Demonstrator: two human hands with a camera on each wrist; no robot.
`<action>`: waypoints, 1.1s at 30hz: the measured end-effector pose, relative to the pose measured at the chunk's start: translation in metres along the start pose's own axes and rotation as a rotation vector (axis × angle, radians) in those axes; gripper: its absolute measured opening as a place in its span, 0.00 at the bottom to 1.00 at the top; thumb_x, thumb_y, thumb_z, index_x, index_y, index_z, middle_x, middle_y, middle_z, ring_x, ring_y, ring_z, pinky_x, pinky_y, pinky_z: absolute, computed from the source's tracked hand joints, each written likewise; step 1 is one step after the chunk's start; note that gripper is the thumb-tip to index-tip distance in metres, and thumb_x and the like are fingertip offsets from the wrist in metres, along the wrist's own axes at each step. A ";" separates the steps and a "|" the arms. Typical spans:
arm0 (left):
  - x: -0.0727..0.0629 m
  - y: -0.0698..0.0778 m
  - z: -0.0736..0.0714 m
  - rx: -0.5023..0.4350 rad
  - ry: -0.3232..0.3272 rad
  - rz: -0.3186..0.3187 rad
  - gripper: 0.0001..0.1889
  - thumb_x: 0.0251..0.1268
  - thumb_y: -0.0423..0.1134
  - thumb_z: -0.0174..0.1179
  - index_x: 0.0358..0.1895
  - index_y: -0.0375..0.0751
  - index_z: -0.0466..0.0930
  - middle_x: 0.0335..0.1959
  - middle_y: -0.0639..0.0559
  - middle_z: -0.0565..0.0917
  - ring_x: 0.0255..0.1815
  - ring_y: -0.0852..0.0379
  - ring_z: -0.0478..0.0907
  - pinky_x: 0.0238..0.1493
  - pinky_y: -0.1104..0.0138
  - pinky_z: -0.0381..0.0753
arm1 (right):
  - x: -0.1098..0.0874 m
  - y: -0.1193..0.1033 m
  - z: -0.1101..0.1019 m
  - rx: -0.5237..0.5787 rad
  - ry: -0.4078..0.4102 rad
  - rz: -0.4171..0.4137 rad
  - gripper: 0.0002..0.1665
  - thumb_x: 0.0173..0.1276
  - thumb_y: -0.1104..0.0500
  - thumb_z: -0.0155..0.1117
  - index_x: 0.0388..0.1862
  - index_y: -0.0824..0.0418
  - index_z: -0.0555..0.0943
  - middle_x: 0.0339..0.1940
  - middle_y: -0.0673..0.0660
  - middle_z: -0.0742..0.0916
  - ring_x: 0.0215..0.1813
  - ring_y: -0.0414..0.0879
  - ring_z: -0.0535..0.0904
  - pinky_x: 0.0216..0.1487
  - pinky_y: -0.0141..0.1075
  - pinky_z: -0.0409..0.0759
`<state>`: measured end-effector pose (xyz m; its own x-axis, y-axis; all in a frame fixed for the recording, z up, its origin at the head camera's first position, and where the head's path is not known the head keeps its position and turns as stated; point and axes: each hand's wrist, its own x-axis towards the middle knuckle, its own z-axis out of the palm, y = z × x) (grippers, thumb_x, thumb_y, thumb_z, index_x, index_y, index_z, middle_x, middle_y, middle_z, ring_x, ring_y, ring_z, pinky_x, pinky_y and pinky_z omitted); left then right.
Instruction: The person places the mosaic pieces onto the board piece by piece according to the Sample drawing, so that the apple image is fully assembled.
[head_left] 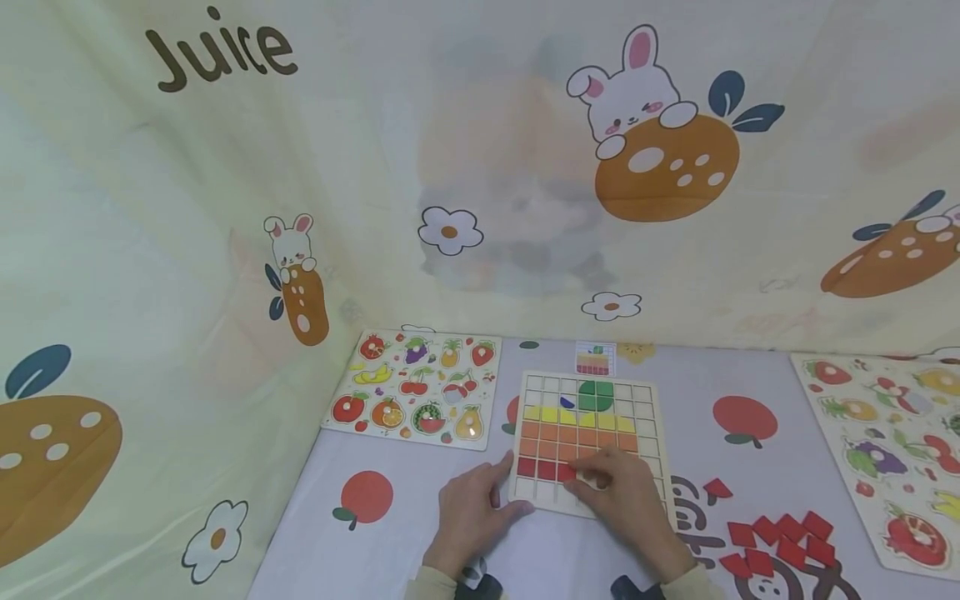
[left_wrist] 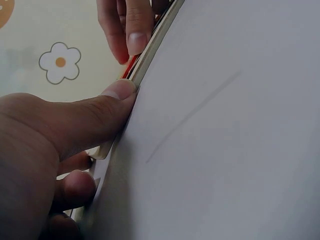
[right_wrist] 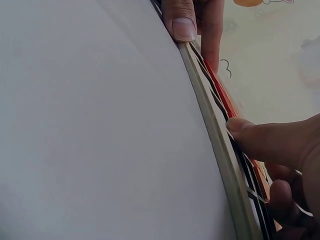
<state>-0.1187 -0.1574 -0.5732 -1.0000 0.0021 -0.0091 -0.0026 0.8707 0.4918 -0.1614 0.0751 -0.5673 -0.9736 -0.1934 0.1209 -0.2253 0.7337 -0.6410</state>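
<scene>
A pale grid board point(head_left: 555, 502) lies flat on the table with rows of yellow, orange and red square tiles, plus a green leaf shape point(head_left: 596, 395) and a small blue piece point(head_left: 567, 402) near its top. My left hand point(head_left: 474, 510) grips the board's near left corner, thumb at the front edge and fingers along the left side. Over the red row, my right hand point(head_left: 621, 493) pinches a red tile point(head_left: 567, 472) between thumb and index finger, at the row's right end. The right thumb point(right_wrist: 245, 129) shows close above the board's edge point(right_wrist: 212, 135).
Loose red tiles point(head_left: 791, 527) lie on the printed tablecloth to the right. Fruit puzzle boards lie at the left point(head_left: 411, 387) and far right point(head_left: 862, 467). A small picture card point(head_left: 596, 358) sits behind the grid board, before the hanging curtain point(head_left: 517, 167).
</scene>
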 end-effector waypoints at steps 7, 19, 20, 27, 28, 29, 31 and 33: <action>-0.001 0.002 -0.002 -0.007 -0.001 -0.006 0.41 0.56 0.63 0.77 0.74 0.59 0.78 0.20 0.66 0.67 0.21 0.68 0.59 0.30 0.71 0.59 | -0.003 0.003 -0.020 0.021 -0.059 0.069 0.15 0.60 0.52 0.84 0.46 0.50 0.93 0.41 0.46 0.90 0.39 0.42 0.76 0.42 0.35 0.77; -0.002 0.002 -0.002 -0.024 -0.005 -0.025 0.41 0.55 0.61 0.78 0.74 0.60 0.78 0.20 0.66 0.68 0.21 0.67 0.60 0.31 0.70 0.60 | -0.032 0.079 -0.124 -0.087 -0.173 0.377 0.41 0.62 0.38 0.80 0.65 0.63 0.84 0.48 0.61 0.89 0.44 0.51 0.79 0.38 0.39 0.79; -0.002 0.002 -0.002 -0.027 -0.006 -0.024 0.41 0.56 0.61 0.78 0.74 0.60 0.78 0.20 0.65 0.68 0.22 0.67 0.60 0.31 0.70 0.60 | -0.036 0.086 -0.130 -0.105 -0.186 0.405 0.45 0.60 0.35 0.80 0.66 0.64 0.83 0.50 0.64 0.88 0.45 0.52 0.80 0.40 0.41 0.81; -0.002 0.001 -0.001 -0.041 -0.014 -0.016 0.41 0.56 0.62 0.78 0.75 0.60 0.77 0.20 0.65 0.68 0.22 0.67 0.61 0.31 0.70 0.60 | -0.066 0.128 -0.151 -0.204 -0.246 0.484 0.60 0.48 0.24 0.81 0.64 0.69 0.83 0.52 0.74 0.86 0.41 0.54 0.81 0.46 0.57 0.86; -0.002 0.001 0.000 -0.040 -0.012 -0.018 0.41 0.56 0.62 0.78 0.75 0.60 0.77 0.20 0.65 0.68 0.22 0.67 0.61 0.31 0.70 0.61 | -0.068 0.131 -0.151 -0.205 -0.254 0.483 0.58 0.48 0.25 0.82 0.63 0.69 0.84 0.51 0.73 0.86 0.41 0.54 0.81 0.46 0.57 0.86; -0.002 0.001 0.000 -0.040 -0.011 -0.020 0.41 0.56 0.62 0.78 0.75 0.60 0.77 0.20 0.65 0.68 0.22 0.67 0.61 0.32 0.70 0.61 | -0.070 0.134 -0.151 -0.204 -0.260 0.479 0.56 0.48 0.27 0.82 0.62 0.68 0.84 0.49 0.72 0.86 0.40 0.53 0.81 0.46 0.56 0.87; -0.002 0.001 0.000 -0.039 -0.008 -0.018 0.41 0.56 0.61 0.78 0.75 0.60 0.77 0.21 0.65 0.69 0.22 0.67 0.61 0.31 0.70 0.61 | -0.073 0.139 -0.149 -0.202 -0.262 0.460 0.51 0.50 0.31 0.83 0.60 0.68 0.86 0.45 0.68 0.87 0.38 0.50 0.81 0.45 0.54 0.87; -0.003 0.002 0.000 -0.036 -0.005 -0.019 0.41 0.56 0.61 0.78 0.75 0.60 0.77 0.21 0.65 0.69 0.23 0.67 0.61 0.32 0.69 0.61 | -0.074 0.141 -0.147 -0.188 -0.257 0.442 0.44 0.53 0.36 0.84 0.58 0.67 0.87 0.42 0.62 0.88 0.36 0.48 0.80 0.42 0.50 0.87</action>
<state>-0.1162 -0.1561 -0.5723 -0.9997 -0.0115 -0.0232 -0.0219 0.8522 0.5227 -0.1259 0.2891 -0.5555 -0.9423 0.0242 -0.3339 0.1783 0.8804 -0.4394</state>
